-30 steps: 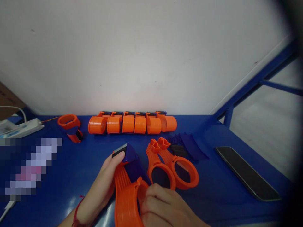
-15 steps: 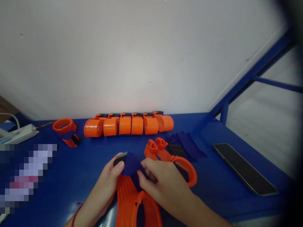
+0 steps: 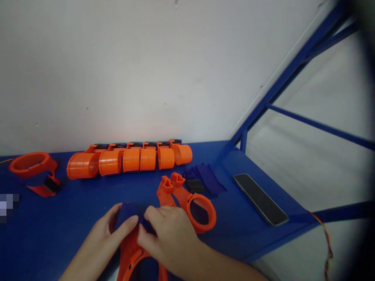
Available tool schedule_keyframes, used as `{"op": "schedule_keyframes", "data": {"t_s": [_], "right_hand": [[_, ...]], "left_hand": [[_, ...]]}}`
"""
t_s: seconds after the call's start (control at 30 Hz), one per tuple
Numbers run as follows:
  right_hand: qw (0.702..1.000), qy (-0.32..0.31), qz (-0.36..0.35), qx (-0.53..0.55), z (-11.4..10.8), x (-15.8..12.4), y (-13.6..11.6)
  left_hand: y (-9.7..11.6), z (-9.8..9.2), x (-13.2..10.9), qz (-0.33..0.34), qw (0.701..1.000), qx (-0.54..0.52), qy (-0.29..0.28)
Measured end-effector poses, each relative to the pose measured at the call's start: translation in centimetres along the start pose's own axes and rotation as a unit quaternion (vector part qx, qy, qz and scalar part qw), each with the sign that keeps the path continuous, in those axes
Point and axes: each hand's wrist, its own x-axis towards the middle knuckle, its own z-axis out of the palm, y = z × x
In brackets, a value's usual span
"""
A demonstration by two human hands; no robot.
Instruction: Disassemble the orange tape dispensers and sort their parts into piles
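At the near side of the blue bench: one orange dispenser, between both hands, low in view and cut off by the bottom edge.
Long axis: runs from the head end, away from the person, to the ring end, toward the person; ring end slants slightly right.
Blue part: at the head end, between the two hands.
Left hand: grasping the head end from the left, thumb over the blue part, fingers mostly hidden behind.
Right hand: thumb and forefinger pinched at the blue part's right side; other fingers curled. Exact contact hidden.
Nearer hand: both in contact with the held piece; right hand nearer the loose parts, which lie beyond it and rightward.
Count, bare orange frames: two, side by side; one ring hidden by the right hand.
Count, dispensers in row: six, before the wall.
Count, lone dispenser: one, left of the row.
Count, broad blue strip: one.
Small blue pieces, black pieces: beside the strip; number not resolvable.
Count, phone: one, far right, lying flat.
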Motion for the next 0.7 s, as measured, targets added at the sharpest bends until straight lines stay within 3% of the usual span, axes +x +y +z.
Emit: {"op": "schedule_keyframes", "data": {"t_s": [0.17,0.33,0.5,0.7], "right_hand": [[1.0,0.017,-0.008,0.009,-0.2,0.0,0.4],[0.999,0.016,0.005,0.04,-0.7,0.2,0.5],[0.999,-0.01,0.016,0.048,-1.0,0.6,0.4],[1.0,0.018,-0.011,0.011,-0.8,0.8,0.4]], "left_hand": [[-1.1,-0.5,0.4,-0.035,0.998,-0.046,-0.008],[-0.2,-0.3,0.2,-0.009,0.992,-0.091,-0.089],[0.5,-0.2,0.5,0.038,0.992,-0.107,-0.062],[0.1,-0.3,0.4,0.055,0.991,-0.106,-0.051]]}}
